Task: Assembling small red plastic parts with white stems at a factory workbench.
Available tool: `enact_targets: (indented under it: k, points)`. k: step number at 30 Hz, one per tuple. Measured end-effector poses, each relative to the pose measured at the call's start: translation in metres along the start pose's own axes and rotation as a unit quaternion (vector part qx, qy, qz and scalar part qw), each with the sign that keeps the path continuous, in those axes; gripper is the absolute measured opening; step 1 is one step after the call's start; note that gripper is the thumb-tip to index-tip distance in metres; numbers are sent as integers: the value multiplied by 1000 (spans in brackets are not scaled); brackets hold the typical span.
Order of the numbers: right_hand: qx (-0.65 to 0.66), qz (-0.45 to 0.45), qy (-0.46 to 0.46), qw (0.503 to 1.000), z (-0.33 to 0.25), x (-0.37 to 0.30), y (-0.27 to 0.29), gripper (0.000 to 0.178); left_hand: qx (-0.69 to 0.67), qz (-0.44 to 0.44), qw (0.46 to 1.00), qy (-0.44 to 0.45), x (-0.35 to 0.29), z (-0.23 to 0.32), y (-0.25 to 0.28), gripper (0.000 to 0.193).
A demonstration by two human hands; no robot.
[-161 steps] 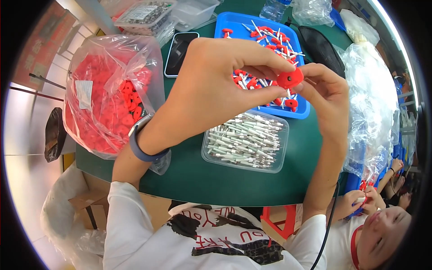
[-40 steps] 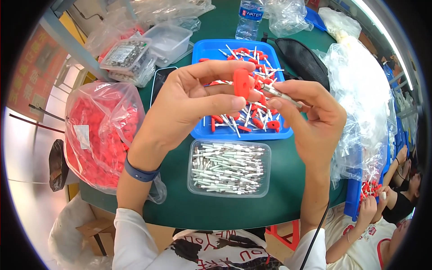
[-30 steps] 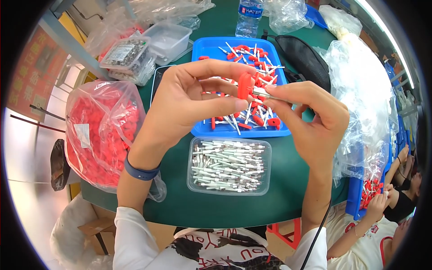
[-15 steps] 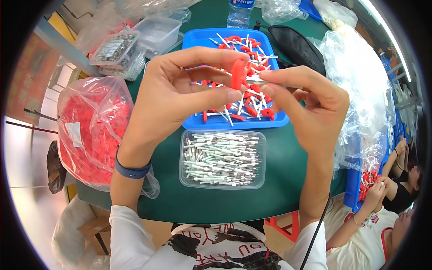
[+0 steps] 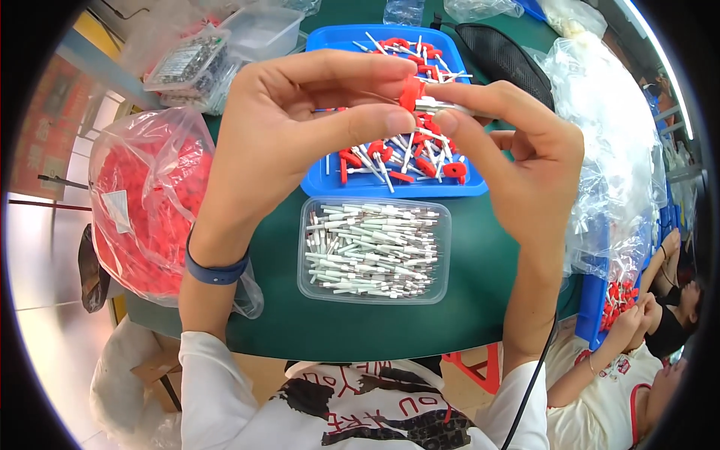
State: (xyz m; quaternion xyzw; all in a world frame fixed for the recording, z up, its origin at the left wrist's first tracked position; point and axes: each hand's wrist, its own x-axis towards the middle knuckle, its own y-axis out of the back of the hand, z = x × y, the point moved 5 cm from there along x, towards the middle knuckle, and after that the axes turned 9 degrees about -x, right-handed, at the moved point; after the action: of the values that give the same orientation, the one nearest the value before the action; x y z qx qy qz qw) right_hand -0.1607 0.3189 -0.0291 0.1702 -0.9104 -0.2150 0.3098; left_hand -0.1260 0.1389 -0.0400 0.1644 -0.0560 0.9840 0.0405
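Between thumb and forefinger, my left hand (image 5: 277,135) grips a red plastic piece (image 5: 409,93), held edge-on above the blue tray. My right hand (image 5: 529,157) pinches a white plastic stick (image 5: 429,103), its end against the right side of the red piece; how deep it sits inside cannot be seen. Below the hands, the blue tray (image 5: 319,186) contains red pieces with white sticks in them. Nearer to me stands a clear plastic tub (image 5: 375,300) full of loose white sticks (image 5: 375,247) with thin dark tips.
At left lies a clear bag of red pieces (image 5: 150,202). Behind it are small clear containers (image 5: 262,34). A black mesh pouch (image 5: 502,60) and a water bottle (image 5: 403,11) are at the back. Plastic sheeting (image 5: 607,150) covers the right side, where other people work over another blue tray (image 5: 590,311).
The view has shifted slightly, so the tray and tub appear higher. Both hands have drawn a little closer together, with the red piece and white stick still gripped.
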Motion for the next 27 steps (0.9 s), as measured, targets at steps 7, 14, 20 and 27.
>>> enact_targets:
  k: [7,14,20,27]
  points:
    - [-70,3,90,993,-4,1,5,16,-9,-8,1000,9,1,-5,-3,26]
    - [-104,42,130,985,-8,2,1,15,3,17,999,-27,0,-9,-3,24]
    - [-118,63,150,980,-11,-1,-3,15,25,36,997,-63,-4,-1,-6,24]
    - [-92,51,111,988,-13,-2,-7,16,59,47,995,-65,-5,3,-1,26]
